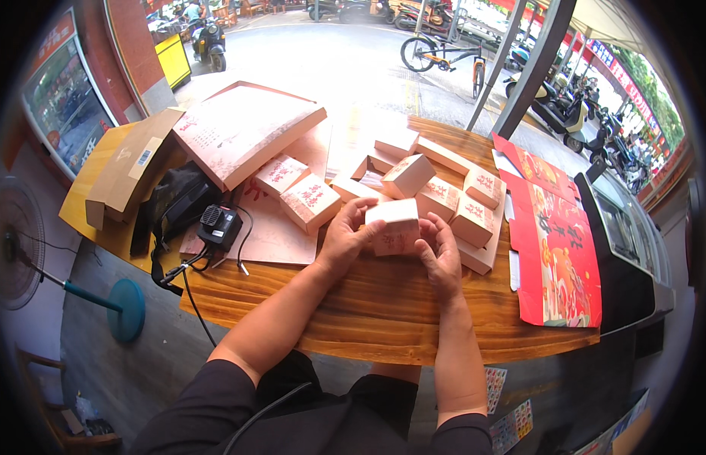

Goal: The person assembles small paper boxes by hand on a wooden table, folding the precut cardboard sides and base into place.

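Note:
A small pink cardboard box (pixel 393 236) with red print and a pale top is held just above the near side of the wooden table. My left hand (pixel 348 236) grips its left side, with the thumb on the front. At its right edge my right hand (pixel 442 262) has curled fingers and thumb against the box. Behind it, several similar small boxes (pixel 408 177) stand in and around a large shallow pink tray box (pixel 474 258). Two more small boxes (pixel 311 201) sit to the left, near a large pink box lid (pixel 246 129) that leans at an angle.
Red printed flat card packaging (pixel 554 250) lies on the table's right side (pixel 413 318), beside a dark machine (pixel 626 235). At left are a black device with cables (pixel 218 226), a black bag (pixel 178 197) and a brown carton (pixel 133 167). A fan (pixel 125 309) stands on the floor.

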